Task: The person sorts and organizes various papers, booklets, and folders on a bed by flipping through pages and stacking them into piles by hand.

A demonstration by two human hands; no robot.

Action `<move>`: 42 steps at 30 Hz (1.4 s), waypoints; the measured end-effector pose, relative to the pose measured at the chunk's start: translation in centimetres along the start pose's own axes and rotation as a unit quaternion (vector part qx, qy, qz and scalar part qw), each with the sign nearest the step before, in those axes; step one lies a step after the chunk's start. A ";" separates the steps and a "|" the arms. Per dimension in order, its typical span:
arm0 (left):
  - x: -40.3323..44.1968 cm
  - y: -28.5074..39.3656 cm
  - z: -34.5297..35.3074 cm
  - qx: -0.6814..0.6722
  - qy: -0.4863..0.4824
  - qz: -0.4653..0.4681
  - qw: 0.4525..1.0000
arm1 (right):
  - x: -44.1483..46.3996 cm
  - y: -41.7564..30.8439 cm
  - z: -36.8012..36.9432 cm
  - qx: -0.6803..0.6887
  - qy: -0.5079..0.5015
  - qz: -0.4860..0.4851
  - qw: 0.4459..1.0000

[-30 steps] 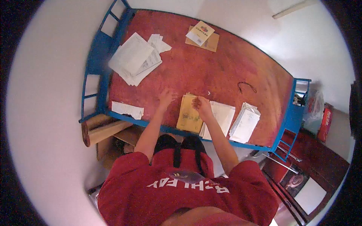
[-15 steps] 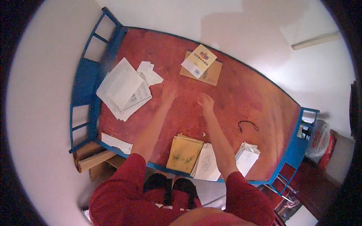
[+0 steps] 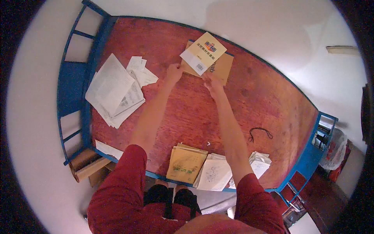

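A cream and white book (image 3: 205, 52) with a coloured logo and a barcode lies tilted on top of a brown-covered book (image 3: 223, 64) near the table's back edge. My left hand (image 3: 175, 73) is at the brown book's left edge, fingers curled against it. At its front edge, just below the barcode corner, my right hand (image 3: 212, 82) has its fingers bent onto the brown cover. Both books lie on the red-brown tabletop (image 3: 187, 117). The fingertips are small and partly hidden.
Loose papers (image 3: 115, 87) are piled at the left. Along the front edge stand a yellow-brown booklet stack (image 3: 187, 163), white booklets (image 3: 214, 173) and more papers (image 3: 260, 163). A dark cord (image 3: 261, 130) lies at the right. Blue rails (image 3: 72, 87) bound the table ends.
Both hands have moved forward from over the bare tabletop to the edges of the two books. The view has shifted slightly; the books keep about the same place on the table.
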State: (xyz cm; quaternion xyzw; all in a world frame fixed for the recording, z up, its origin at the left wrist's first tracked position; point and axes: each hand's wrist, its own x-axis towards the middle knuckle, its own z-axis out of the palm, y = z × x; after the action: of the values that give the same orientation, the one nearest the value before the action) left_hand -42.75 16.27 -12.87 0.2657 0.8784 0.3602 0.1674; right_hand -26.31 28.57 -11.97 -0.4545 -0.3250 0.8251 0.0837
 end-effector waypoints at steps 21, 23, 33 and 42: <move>-19.5 -4.9 -4.7 -0.442 -0.114 -0.287 0.842 | -15.8 5.8 2.5 -0.137 0.000 -0.137 0.981; -21.3 -5.5 -5.7 -0.425 -0.086 -0.357 0.828 | -17.6 9.8 0.0 -0.178 -0.003 -0.169 0.969; -30.3 1.2 -16.6 -0.125 -0.314 -0.070 0.939 | -33.0 15.1 -0.2 -0.161 -0.004 -0.069 0.985; -39.0 4.2 -21.0 -0.094 -0.283 -0.003 0.954 | -40.3 21.4 -1.3 -0.159 0.045 -0.038 0.985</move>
State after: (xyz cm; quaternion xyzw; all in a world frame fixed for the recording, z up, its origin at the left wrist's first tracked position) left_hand -20.21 -15.53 8.51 0.3374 0.7581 0.3503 0.4344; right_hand 1.16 -4.86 2.48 -0.4858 -0.4653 0.7378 0.0560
